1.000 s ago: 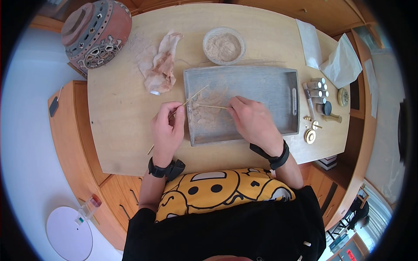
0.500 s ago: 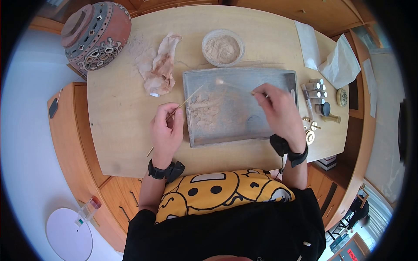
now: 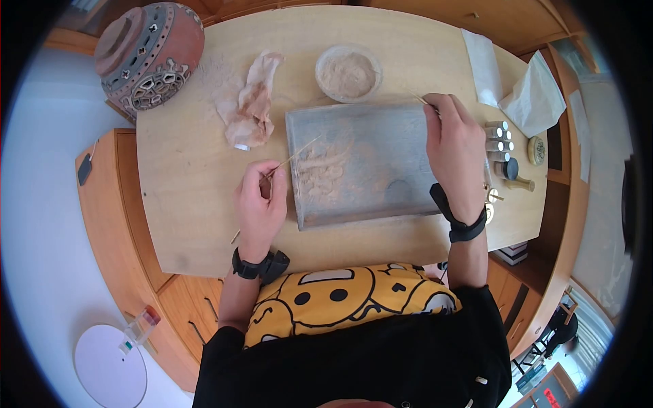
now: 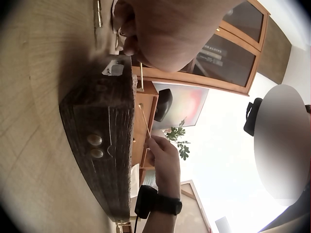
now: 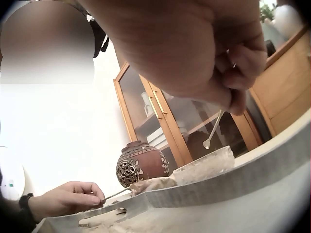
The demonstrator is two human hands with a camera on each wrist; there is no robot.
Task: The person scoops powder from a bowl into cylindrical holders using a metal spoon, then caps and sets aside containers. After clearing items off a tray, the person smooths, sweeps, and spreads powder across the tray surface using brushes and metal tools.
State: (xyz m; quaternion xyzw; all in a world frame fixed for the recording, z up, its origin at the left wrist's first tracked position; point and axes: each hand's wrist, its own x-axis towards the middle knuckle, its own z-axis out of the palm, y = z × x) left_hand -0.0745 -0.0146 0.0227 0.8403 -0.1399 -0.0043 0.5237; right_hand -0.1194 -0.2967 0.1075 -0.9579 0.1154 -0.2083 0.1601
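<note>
In the head view the left hand grips a thin brass stick whose tip reaches over the left edge of a grey wooden tray. Pale powder lies in the tray's left part. The right hand is over the tray's right side and pinches a thin brass tool. In the right wrist view that tool has a small flared end and hangs above the rim of the powder bowl. The bowl of powder stands behind the tray.
A carved clay pot stands at the table's back left, near a stained crumpled cloth. To the right are several small bottles, a dark-lidded jar, brass pieces, a round patterned item and white paper.
The right hand has moved with its tool from the powder in the tray, right and back past the tray's far edge. The left hand has barely moved.
</note>
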